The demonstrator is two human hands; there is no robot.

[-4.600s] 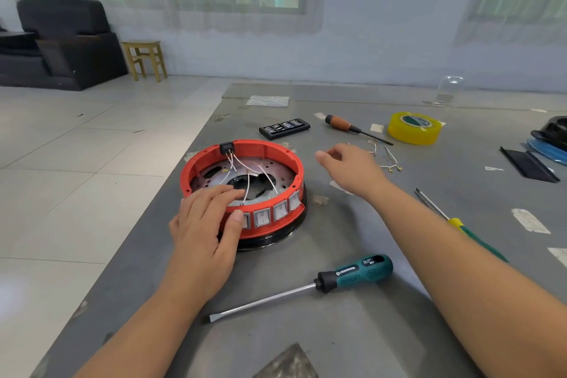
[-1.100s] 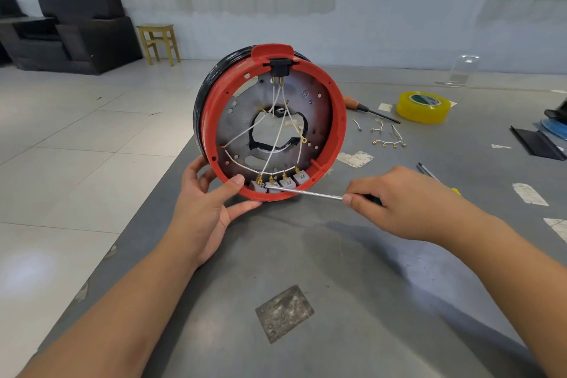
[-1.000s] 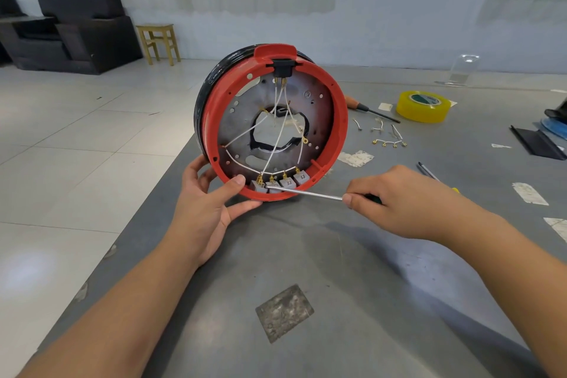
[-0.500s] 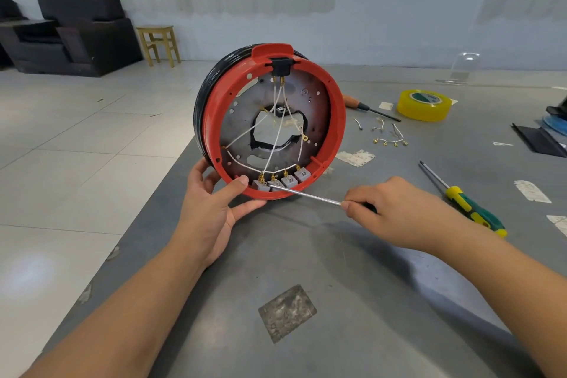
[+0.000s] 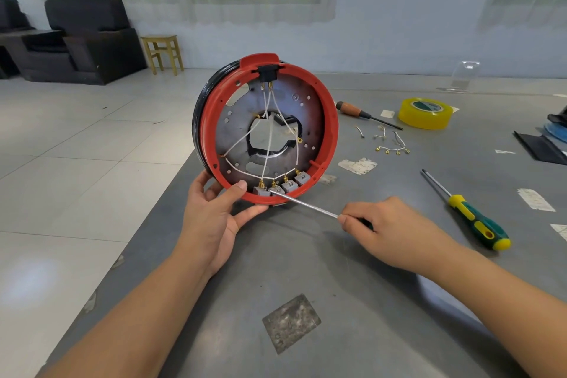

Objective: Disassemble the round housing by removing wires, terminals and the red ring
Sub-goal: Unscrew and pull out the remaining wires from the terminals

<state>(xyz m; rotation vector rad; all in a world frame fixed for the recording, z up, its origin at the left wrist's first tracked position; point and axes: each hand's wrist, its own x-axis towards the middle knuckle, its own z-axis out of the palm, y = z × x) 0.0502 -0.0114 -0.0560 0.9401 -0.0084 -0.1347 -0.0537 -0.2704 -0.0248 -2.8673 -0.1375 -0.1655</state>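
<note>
The round housing (image 5: 310, 107) stands on edge on the grey table, its open side facing me. A red ring (image 5: 333, 129) rims its dark metal plate. White wires (image 5: 270, 135) run from a black connector (image 5: 268, 72) at the top down to several grey terminals (image 5: 290, 185) at the bottom. My left hand (image 5: 214, 212) grips the lower left rim, thumb inside the ring. My right hand (image 5: 389, 230) holds a flat screwdriver (image 5: 306, 205); its tip touches the terminals.
On the table to the right lie a green and yellow screwdriver (image 5: 472, 218), loose removed wires (image 5: 389, 144), a wooden-handled screwdriver (image 5: 359, 112), a yellow tape roll (image 5: 425, 113) and black parts (image 5: 540, 147). The table's left edge runs just under the housing. Armchairs and a stool stand across the floor.
Since 4.6 s ago the housing went from lying flat to standing on edge, and my right hand took up the flat screwdriver. Over the last second its tip edged in against the terminals.
</note>
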